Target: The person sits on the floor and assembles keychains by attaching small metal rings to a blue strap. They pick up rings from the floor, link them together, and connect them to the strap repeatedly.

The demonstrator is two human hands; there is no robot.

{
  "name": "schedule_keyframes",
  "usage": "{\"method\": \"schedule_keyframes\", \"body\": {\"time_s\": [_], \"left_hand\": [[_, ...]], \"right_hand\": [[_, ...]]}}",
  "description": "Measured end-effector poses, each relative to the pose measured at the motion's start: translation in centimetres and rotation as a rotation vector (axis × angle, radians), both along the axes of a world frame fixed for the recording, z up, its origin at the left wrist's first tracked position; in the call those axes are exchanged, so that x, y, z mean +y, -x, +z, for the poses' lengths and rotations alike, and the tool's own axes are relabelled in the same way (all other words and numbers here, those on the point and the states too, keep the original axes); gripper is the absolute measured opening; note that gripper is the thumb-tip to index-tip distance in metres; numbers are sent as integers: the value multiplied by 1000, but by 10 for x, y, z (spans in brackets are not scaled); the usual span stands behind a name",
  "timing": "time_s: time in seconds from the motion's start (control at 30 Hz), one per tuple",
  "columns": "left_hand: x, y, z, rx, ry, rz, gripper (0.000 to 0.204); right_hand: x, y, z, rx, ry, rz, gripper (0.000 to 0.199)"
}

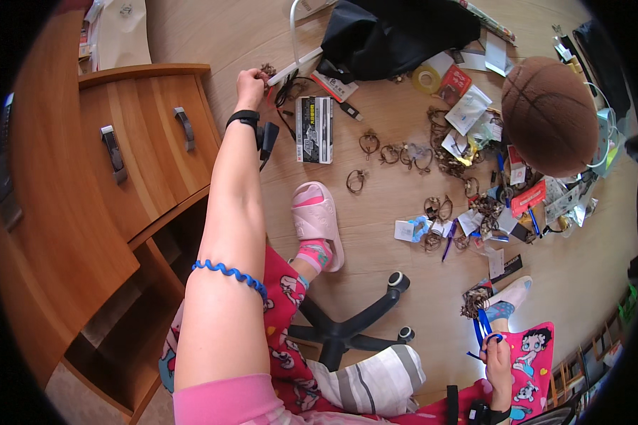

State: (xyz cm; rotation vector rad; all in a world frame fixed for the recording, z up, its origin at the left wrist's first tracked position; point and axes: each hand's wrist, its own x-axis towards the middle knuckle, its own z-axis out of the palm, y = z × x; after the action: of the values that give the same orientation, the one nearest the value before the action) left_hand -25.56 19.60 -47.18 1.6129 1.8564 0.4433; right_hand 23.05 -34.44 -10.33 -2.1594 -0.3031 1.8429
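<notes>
My left hand (249,90) stretches far forward, its fingers closed at a small brown hair tie (267,69) beside the end of a white strap. Its fingertips are partly hidden. Low on the right, my right hand (498,356) grips a blue ribbon (483,323), with a loop showing at the fingers. A bunch of brown hair ties (475,302) sits at the ribbon's upper end. Several brown hair ties (369,143) lie singly on the wooden floor, and more are heaped among the clutter to the right.
A black-and-white box (314,130) lies near my left wrist, below a black bag (397,35). At right, a basketball (550,117) rests by cards, pens and packets. A wooden drawer cabinet (145,149) stands left. A chair base (340,329) is between my slippered feet.
</notes>
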Motion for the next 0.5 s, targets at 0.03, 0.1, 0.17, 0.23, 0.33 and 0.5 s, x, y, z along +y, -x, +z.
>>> {"method": "schedule_keyframes", "body": {"time_s": [0.03, 0.1, 0.17, 0.23, 0.33, 0.5], "left_hand": [[-3, -2, 4, -11, 81, 25, 9], [-27, -9, 16, 16, -188, 113, 7], [-58, -20, 42, -36, -263, 68, 14], [-97, -46, 73, -11, -444, -102, 17], [-152, -101, 110, -171, -374, -330, 24], [-207, -186, 108, -350, -66, -597, 31]], "right_hand": [[0, 1, 3, -8, -13, 56, 26], [0, 2, 10, -2, -56, 118, 24], [1, 3, 19, 24, -107, 121, 22], [3, 4, 26, 55, -175, 97, 22], [4, 3, 36, 63, -213, 138, 25], [-3, 1, 47, 73, -318, 145, 26]]}}
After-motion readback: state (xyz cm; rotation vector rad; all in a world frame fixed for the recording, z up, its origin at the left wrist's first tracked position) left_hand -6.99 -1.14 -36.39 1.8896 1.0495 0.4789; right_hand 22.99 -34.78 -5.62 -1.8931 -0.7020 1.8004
